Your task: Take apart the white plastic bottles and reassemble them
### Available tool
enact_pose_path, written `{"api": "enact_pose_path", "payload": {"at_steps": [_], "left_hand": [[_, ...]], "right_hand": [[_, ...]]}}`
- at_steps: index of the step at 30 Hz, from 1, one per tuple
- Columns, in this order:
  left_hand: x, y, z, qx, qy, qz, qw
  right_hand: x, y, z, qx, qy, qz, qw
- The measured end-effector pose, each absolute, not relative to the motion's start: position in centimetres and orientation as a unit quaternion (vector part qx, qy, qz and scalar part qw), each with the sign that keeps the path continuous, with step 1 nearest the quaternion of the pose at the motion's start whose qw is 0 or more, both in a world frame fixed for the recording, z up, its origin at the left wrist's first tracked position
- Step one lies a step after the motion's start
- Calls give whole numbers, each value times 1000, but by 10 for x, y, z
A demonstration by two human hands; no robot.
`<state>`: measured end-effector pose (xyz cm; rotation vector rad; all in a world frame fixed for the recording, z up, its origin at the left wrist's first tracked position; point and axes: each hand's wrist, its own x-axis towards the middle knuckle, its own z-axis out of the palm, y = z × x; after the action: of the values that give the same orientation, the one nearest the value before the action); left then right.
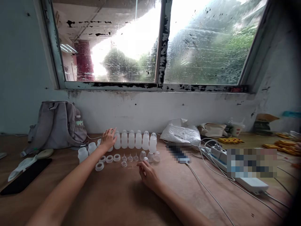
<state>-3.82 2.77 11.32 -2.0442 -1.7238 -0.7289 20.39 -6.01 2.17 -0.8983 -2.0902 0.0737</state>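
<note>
My left hand is at the left end of a row of whitish baby bottles with clear caps. Its fingers are curled against the nearest capped bottle; part of the grip is hidden. Open-necked bottles stand to the left, partly behind my forearm. My right hand rests on the table with fingers loosely bent and apart, holding nothing I can see. Just beyond it are clear dome caps. Clear nipples lie to its left, and white screw rings lie farther left.
A grey backpack leans on the wall at left, near a black flat pad. To the right are a silvery plastic bag, a dark phone-like device on a cable, and a white power strip with trailing cords.
</note>
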Motion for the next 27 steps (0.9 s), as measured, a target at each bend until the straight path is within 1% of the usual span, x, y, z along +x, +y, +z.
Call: {"api": "enact_pose_path", "payload": {"at_steps": [4, 7, 13, 15, 17, 20, 24, 27], "left_hand": [[-26, 53, 111, -703, -636, -267, 173], [-20, 51, 108, -696, -638, -282, 170], [-21, 9, 124, -696, -605, -334, 193], [-21, -13, 127, -691, -575, -395, 190], [-18, -36, 123, -683, -530, -474, 168], [-9, -70, 103, -682, -482, -537, 120], [5, -100, 70, -709, -441, -549, 35], [10, -109, 53, -713, -436, -548, -37]], "right_hand": [[211, -54, 28, -395, -798, 31, 454], [215, -54, 33, -394, -798, 27, 455], [217, -57, 37, -381, -805, 23, 453], [216, -57, 37, -377, -804, 22, 458], [216, -57, 36, -375, -804, 23, 461], [215, -56, 34, -379, -804, 26, 458], [215, -57, 33, -383, -804, 30, 454], [214, -58, 33, -383, -804, 30, 454]]}}
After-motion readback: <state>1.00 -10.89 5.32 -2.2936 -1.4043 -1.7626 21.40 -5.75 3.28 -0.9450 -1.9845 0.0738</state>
